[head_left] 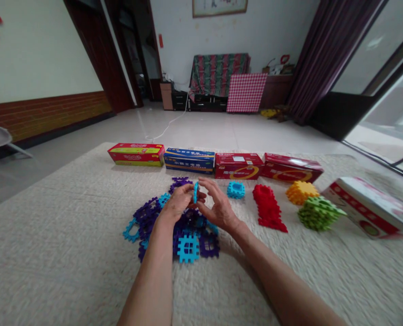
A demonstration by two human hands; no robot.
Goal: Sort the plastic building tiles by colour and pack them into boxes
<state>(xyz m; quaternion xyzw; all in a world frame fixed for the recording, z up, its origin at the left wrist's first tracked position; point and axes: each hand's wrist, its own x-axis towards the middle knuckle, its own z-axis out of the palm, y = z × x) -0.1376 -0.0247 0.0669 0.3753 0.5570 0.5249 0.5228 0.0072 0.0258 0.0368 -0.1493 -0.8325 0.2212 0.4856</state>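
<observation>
Edge-on between my hands is a light blue interlocking plastic tile point(196, 193), raised above a loose pile. My left hand point(180, 202) is closed on it, some fingertips showing past its far side. Close on its right, my right hand point(219, 207) has thumb and fingers apart in a curve; whether they touch the tile I cannot tell. Below lies the pile of dark purple tiles point(210, 246) and light blue tiles point(188, 258), partly hidden by my hands and left forearm. A small stack of light blue tiles point(235, 190) stands right of my right hand.
Farther right are red tiles point(268, 209) in a leaning row, a yellow stack point(301, 192) and a green stack point(319, 213). A red-yellow box point(136, 155), blue box point(189, 160) and two red boxes point(238, 165) line the mat's back. A white-red box point(374, 206) sits right.
</observation>
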